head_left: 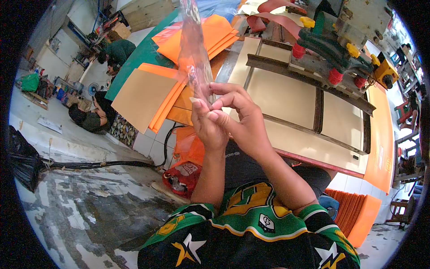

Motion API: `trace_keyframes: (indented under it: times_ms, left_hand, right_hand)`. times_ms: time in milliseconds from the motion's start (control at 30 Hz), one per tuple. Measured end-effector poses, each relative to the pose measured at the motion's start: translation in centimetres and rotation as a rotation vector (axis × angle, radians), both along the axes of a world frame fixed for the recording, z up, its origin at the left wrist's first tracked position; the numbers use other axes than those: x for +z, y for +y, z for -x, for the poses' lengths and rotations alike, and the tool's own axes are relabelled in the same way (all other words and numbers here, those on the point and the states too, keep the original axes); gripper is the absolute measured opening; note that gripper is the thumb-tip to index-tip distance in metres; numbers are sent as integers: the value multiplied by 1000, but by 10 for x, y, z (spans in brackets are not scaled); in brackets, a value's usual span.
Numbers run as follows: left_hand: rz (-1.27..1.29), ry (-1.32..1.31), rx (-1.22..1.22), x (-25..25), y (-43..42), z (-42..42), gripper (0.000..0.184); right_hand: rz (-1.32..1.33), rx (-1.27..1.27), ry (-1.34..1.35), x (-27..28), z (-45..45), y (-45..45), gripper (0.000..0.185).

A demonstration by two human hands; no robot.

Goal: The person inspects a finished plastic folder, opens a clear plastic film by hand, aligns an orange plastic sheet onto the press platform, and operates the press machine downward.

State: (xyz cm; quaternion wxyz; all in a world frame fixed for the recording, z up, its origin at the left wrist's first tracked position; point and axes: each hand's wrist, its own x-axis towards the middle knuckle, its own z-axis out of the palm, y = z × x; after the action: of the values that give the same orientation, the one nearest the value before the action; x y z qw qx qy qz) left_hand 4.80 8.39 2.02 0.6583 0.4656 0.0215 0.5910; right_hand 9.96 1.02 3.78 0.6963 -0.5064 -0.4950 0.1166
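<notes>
A clear plastic sheet or bag stands up from between my two hands, its lower end pinched in the fingers. My left hand is closed on its bottom end, palm turned up. My right hand touches it from the right, with thumb and fingers pressed together on the plastic. Behind and left of the plastic are orange folders or sheets and a tan board. To the right of my hands lies a cream board under a dark metal frame.
A machine with red and yellow knobs stands at the upper right. An orange stack is at the lower right. Black cables run left near a black bag. Two people are at the upper left.
</notes>
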Motion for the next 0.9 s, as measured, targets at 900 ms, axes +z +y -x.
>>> trace_keyframes:
  times_ms: [900]
  left_hand:
    - [-15, 133, -128, -14, -15, 9, 68]
  right_hand:
    - [10, 55, 194, -3, -3, -7, 15]
